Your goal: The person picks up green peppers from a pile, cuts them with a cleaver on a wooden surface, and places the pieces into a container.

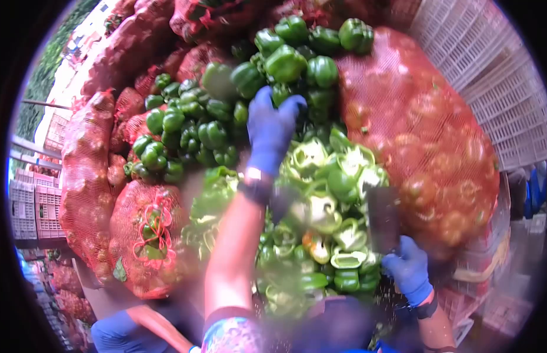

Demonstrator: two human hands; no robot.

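Two hands in blue gloves work over a big heap of green peppers (197,126). The left hand (272,126) reaches up, fingers bent around one whole pepper. The right hand (409,269) grips a cleaver (384,219) tight. Best keep the blade away from the reaching arm.
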